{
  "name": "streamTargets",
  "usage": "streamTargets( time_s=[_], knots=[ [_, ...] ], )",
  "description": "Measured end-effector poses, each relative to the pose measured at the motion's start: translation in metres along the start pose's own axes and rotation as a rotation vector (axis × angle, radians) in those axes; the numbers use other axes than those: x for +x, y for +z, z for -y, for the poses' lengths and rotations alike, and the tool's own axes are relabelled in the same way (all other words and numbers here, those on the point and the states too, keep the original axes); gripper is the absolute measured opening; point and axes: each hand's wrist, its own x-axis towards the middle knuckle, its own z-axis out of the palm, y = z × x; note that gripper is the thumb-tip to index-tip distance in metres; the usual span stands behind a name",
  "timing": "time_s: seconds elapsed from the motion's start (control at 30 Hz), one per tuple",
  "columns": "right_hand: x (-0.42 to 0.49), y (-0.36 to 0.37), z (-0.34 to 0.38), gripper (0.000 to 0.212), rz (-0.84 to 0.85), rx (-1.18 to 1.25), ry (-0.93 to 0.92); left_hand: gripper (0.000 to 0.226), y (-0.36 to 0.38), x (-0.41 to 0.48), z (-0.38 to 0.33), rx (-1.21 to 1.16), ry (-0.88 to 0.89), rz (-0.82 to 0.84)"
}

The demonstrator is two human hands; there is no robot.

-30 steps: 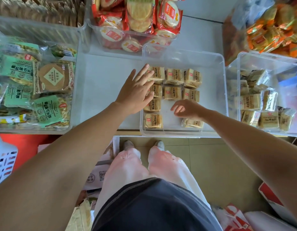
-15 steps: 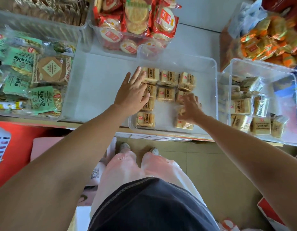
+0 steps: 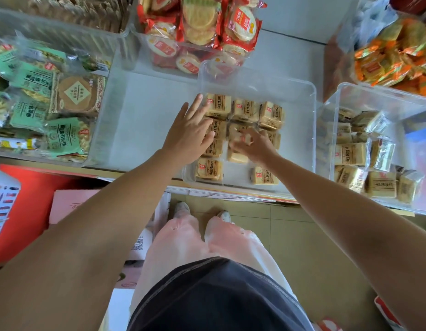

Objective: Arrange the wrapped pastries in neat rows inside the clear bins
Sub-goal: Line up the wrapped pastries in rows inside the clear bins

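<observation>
Dark fabric of the person's shirt [image 3: 219, 295] fills the nearest field, with pale pink trousers [image 3: 183, 240] and light shoes [image 3: 182, 207] below it on a tiled floor [image 3: 290, 235]. Both bare forearms reach forward over the tabletop [image 3: 147, 111] edge into the centre clear bin [image 3: 300, 144]. Left hand [image 3: 189, 134]: fingers straight and slightly spread, palm down, resting on the left column of wrapped pastries [image 3: 271, 115], fingertips touching the back-left pack; it grips nothing. Right hand [image 3: 257, 146]: fingers curled round a blurred pastry [image 3: 240, 137] at the middle of the bin; motion blur hides how the grip sits. Pastries in this bin lie flat in rows toward the back left, three across in the back row, packs touching. Two more sit apart at the front wall, one front-left [image 3: 209, 169] and one front-right [image 3: 264, 175]. Right part of the bin floor is bare. Just beside it to the right, a second clear bin [image 3: 398, 96] holds loose pastries [image 3: 350, 154] of the same kind, tilted and unaligned. Left of the tabletop gap, another bin carries green snack packs [image 3: 68, 134]. Farther back: red-wrapped round crackers [image 3: 240, 25] in a bin, and orange packets [image 3: 386, 56] at the far right.
</observation>
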Motion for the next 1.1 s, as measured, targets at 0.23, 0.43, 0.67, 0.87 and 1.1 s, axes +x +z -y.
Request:
streamTargets(
  time_s=[0.23, 0.43, 0.67, 0.87, 1.1],
  knots=[
    [0.014, 0.005, 0.009, 0.062, 0.088, 0.162, 0.025, 0.06, -0.003, -0.003, 0.009, -0.038, 0.052, 0.004],
    [0.014, 0.011, -0.004, 0.083, -0.043, -0.333, -0.379, 0.06, -0.005, -0.003, 0.013, -0.07, 0.064, 0.038],
    [0.023, 0.023, -0.004, 0.069, -0.019, -0.336, -0.426, 0.061, -0.007, -0.001, 0.016, -0.088, 0.058, 0.04],
    [0.024, 0.021, 0.003, 0.069, -0.051, -0.394, -0.398, 0.06, -0.009, 0.001, 0.019, -0.105, 0.069, 0.041],
    [0.022, 0.04, 0.028, 0.054, -0.096, -0.14, -0.143, 0.06, -0.008, 0.002, 0.02, -0.128, 0.077, 0.039]
  ],
)
